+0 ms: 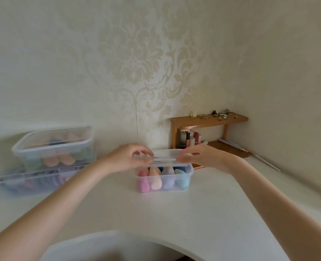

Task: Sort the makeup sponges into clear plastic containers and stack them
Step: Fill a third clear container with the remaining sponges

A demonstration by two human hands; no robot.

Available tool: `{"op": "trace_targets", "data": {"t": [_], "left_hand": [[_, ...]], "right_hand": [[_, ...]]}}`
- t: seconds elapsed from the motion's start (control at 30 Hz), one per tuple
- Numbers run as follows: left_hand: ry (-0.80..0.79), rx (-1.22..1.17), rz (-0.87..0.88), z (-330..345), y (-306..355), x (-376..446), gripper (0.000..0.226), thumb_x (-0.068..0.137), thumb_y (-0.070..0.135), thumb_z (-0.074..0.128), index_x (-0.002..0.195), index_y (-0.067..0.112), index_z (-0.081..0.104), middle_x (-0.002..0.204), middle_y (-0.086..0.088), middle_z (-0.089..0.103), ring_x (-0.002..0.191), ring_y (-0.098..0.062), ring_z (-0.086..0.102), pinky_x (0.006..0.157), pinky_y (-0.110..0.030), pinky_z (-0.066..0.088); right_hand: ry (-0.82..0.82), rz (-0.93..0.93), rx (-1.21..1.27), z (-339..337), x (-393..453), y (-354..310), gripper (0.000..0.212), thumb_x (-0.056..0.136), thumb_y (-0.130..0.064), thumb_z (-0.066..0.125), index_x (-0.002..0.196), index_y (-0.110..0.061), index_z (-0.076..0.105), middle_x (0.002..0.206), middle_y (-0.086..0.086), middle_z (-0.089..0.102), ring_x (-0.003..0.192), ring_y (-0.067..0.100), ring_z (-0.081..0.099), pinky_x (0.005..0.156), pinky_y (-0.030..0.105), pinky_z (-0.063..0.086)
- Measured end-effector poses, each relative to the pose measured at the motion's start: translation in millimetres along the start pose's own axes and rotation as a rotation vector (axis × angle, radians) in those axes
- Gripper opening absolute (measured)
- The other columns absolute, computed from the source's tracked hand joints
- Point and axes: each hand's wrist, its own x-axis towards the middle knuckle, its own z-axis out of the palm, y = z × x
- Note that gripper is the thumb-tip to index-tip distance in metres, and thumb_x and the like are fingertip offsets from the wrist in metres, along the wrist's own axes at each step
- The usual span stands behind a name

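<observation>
The lid is pinched at its two ends, the left hand and right hand each closed on an end, and it hovers just above the small box directly below them on the counter; I judge it could seat crooked or snag a tall sponge if lowered tilted, leaving the box unsealed. That box holds pink, peach, lilac and teal sponges standing side by side. Well off beyond the left hand, a lidded box of sponges sits stacked on a wider lidded one, whose contents are blurred.
</observation>
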Motion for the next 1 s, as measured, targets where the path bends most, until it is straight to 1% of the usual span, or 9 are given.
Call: {"op": "trace_targets", "data": {"t": [0.1,0.23,0.3,0.4,0.57,0.67,0.77,0.87,1.0], "left_hand": [[-0.053,0.192,0.074,19.7,-9.5,-7.7,0.068,0.055,0.061,0.05,0.108,0.021,0.065,0.115,-0.002,0.059,0.109,-0.015,0.054,0.093,-0.024,0.039],[0.089,0.291,0.089,42.2,-17.1,-13.3,0.041,0.068,0.032,0.071,0.105,0.023,0.057,0.117,-0.002,0.049,0.109,-0.023,0.049,0.092,-0.028,0.039],[0.168,0.419,0.098,55.9,-14.6,-16.2,0.038,0.074,0.021,0.069,0.108,0.019,0.053,0.119,-0.004,0.043,0.109,-0.026,0.044,0.091,-0.031,0.042],[0.226,0.495,0.068,63.9,-5.4,-19.3,0.036,0.076,0.018,0.065,0.107,0.019,0.047,0.117,-0.006,0.039,0.106,-0.028,0.041,0.076,-0.034,0.046],[0.294,0.414,0.047,42.9,-2.2,-19.6,0.038,0.069,0.015,0.069,0.081,0.021,0.034,0.1,0.0,0.038,0.091,-0.022,0.039,0.064,-0.03,0.037],[0.473,0.417,0.102,0.1,1.5,-28.5,0.038,0.072,0.016,0.071,0.082,0.022,0.035,0.104,0.0,0.043,0.09,-0.019,0.039,0.072,-0.033,0.042],[0.633,0.385,0.114,-59.3,1.7,-44.3,0.034,0.067,0.009,0.072,0.083,0.019,0.044,0.098,0.0,0.044,0.091,-0.024,0.047,0.071,-0.028,0.033],[0.786,0.405,0.02,-110.2,-15.1,-68.3,0.032,0.066,0.003,0.071,0.094,0.008,0.054,0.105,-0.011,0.053,0.099,-0.03,0.051,0.076,-0.031,0.033],[0.892,0.445,-0.165,-134.2,-61.8,-96.3,0.038,0.073,0.005,0.068,0.108,0.01,0.054,0.121,-0.013,0.048,0.117,-0.032,0.045,0.094,-0.03,0.034]], "right_hand": [[0.048,-0.047,-0.166,16.5,-3.7,0.6,0.041,0.089,-0.034,0.059,0.128,-0.022,0.056,0.137,0.0,0.053,0.121,0.015,0.049,0.087,0.015,0.032],[0.204,-0.072,-0.205,34.9,-7.3,3.4,0.048,0.083,-0.026,0.068,0.128,-0.019,0.055,0.135,0.004,0.054,0.121,0.02,0.051,0.095,0.023,0.037],[0.268,-0.089,-0.232,46.4,-7.2,6.9,0.05,0.082,-0.022,0.069,0.129,-0.017,0.053,0.135,0.006,0.053,0.121,0.021,0.051,0.096,0.024,0.039],[0.346,-0.139,-0.311,63.4,-6.9,14.4,0.049,0.083,-0.021,0.068,0.128,-0.019,0.05,0.133,0.007,0.051,0.118,0.024,0.053,0.098,0.028,0.043],[0.494,-0.238,-0.255,61.5,-5.7,6.3,0.046,0.08,-0.016,0.072,0.124,-0.015,0.057,0.126,0.005,0.06,0.108,0.022,0.059,0.084,0.022,0.041],[0.675,-0.38,-0.183,43.9,-2.1,-31.8,0.044,0.076,-0.014,0.075,0.118,-0.013,0.061,0.12,0.004,0.064,0.094,0.018,0.059,0.079,0.021,0.039],[0.761,-0.544,-0.085,33.2,12.8,-83.2,0.042,0.075,-0.012,0.076,0.114,-0.01,0.06,0.119,0.007,0.061,0.091,0.019,0.056,0.081,0.031,0.049],[0.72,-0.628,0.046,44.6,41.6,-140.0,0.041,0.074,-0.012,0.075,0.112,-0.012,0.06,0.12,0.007,0.058,0.102,0.028,0.057,0.087,0.04,0.052],[0.629,-0.649,0.061,84.5,74.9,-192.1,0.044,0.075,-0.015,0.075,0.116,-0.012,0.06,0.124,0.009,0.051,0.105,0.031,0.056,0.091,0.036,0.049]]}}
